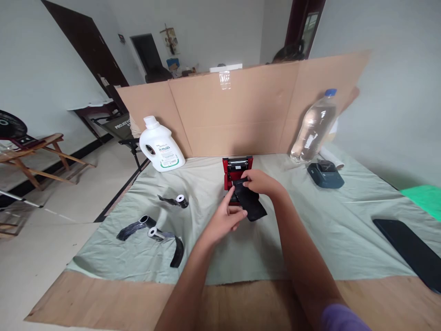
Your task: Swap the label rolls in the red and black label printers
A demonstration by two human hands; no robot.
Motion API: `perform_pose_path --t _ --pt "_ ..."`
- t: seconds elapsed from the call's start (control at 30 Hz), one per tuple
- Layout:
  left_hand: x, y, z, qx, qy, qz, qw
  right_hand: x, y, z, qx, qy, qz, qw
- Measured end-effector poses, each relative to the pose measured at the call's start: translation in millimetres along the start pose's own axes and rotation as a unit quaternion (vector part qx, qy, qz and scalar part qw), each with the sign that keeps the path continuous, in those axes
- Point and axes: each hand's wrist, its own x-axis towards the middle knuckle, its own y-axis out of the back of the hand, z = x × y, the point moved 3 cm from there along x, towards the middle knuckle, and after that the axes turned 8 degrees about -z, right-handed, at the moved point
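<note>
Black strip (253,207), centre of frame, hangs slack and creased in front of a small red device (237,168), its upper end up at the device's front. Right hand (261,182) has the upper end pinched, thumb and fingers closed on it; left hand (223,221) is partly open, index finger stretched out to the device's front, thumb by the strip's edge (can't tell if it actually grips). For this close handling at the device, best judged: keep the right pinch light and near the edge, use the left fingertip to flatten the strip so it sits square, and take out the creases before putting any pull on it; thin limp stuff like this probably folds or skews easily. Keeping the loose lower end clear of the device would likely help too. Left of centre on the counter (120,299), over a pale green cloth (255,262): a small roll (182,201) with a dark tail, then lower left a dark open-ended roll (147,221) and a white-cored roll (155,233), each near trailing black film. White jug (161,147) upper left of these, clear bottle (314,128) upper right, dark boxy gadget (325,175) below it, black phone (406,248) at right edge. Cardboard panel (237,115) stands behind.
</note>
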Motion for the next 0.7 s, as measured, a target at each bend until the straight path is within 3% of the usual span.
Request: perform_pose_path --t 0.1,0.2,0.37,0.7 --pt "-1 -8.6 -24 0.013 -0.06 0.033 0.998 8 -11 -2 -0.07 -0.032 0.001 0.997" --pt "3 -14.3 -36 0.026 -0.072 0.048 0.996 13 -19 -3 -0.143 -0.054 -0.008 0.988" --pt "10 -13.8 -42 0.018 -0.086 0.059 0.994 17 -27 -6 -0.22 -0.083 -0.008 0.972" --pt "20 -6.5 -52 0.002 -0.111 0.093 0.989 18 -30 -10 -0.249 -0.107 0.03 0.962"
